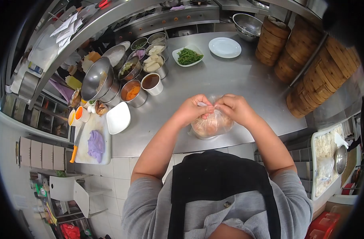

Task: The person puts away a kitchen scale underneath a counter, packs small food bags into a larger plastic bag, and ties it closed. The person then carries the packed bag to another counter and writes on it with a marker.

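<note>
A clear plastic bag (211, 124) with pale orange-brown food inside rests near the front edge of the steel table. My left hand (196, 109) pinches the gathered top of the bag from the left side. From the right, my right hand (232, 108) has its fingers closed on the same bag top. Both hands are close together above the contents. What lies under the bag is mostly hidden; a pale rim shows at its bottom.
Left on the steel table (182, 89) are a white square dish (118, 118), a cup of brown liquid (152, 84), and metal bowls. Behind are a plate of greens (188, 57) and a white oval plate (225, 47). Bamboo steamers (271, 42) stand right; a knife (76, 145) lies far left.
</note>
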{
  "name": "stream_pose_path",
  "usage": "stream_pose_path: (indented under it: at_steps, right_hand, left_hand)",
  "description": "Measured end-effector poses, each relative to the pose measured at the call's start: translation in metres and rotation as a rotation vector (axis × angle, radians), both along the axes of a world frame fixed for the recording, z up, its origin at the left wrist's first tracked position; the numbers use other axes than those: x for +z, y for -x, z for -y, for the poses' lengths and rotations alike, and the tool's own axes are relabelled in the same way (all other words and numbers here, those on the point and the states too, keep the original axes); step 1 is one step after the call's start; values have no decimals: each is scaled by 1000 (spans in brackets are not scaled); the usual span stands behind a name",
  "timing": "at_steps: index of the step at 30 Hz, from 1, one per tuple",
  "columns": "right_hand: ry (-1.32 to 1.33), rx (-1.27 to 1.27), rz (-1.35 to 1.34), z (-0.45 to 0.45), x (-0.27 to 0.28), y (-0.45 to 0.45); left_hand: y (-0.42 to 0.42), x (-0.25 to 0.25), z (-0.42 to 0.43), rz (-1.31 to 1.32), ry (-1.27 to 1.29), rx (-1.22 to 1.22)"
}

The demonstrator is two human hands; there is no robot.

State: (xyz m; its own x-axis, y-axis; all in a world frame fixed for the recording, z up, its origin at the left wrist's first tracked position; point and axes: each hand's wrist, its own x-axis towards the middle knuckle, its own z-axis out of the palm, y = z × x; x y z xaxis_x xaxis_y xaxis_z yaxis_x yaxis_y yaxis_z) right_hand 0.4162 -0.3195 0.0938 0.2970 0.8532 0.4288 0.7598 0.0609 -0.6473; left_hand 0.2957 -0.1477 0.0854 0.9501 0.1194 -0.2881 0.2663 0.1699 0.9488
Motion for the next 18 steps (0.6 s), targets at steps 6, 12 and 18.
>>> stream_pose_path:
  at_steps: [6, 12, 18]
  right_hand:
    - [104, -28, -611, -5, 4, 5]
    - [131, 15, -710, -19, 0, -8]
    - [456, 101, -758, -34, 8, -30]
  left_hand:
    - [9, -9, 24, 435, -917, 175]
    - [3, -22, 35, 383, -1049, 428]
    - [4, -23, 40, 739, -1344, 453]
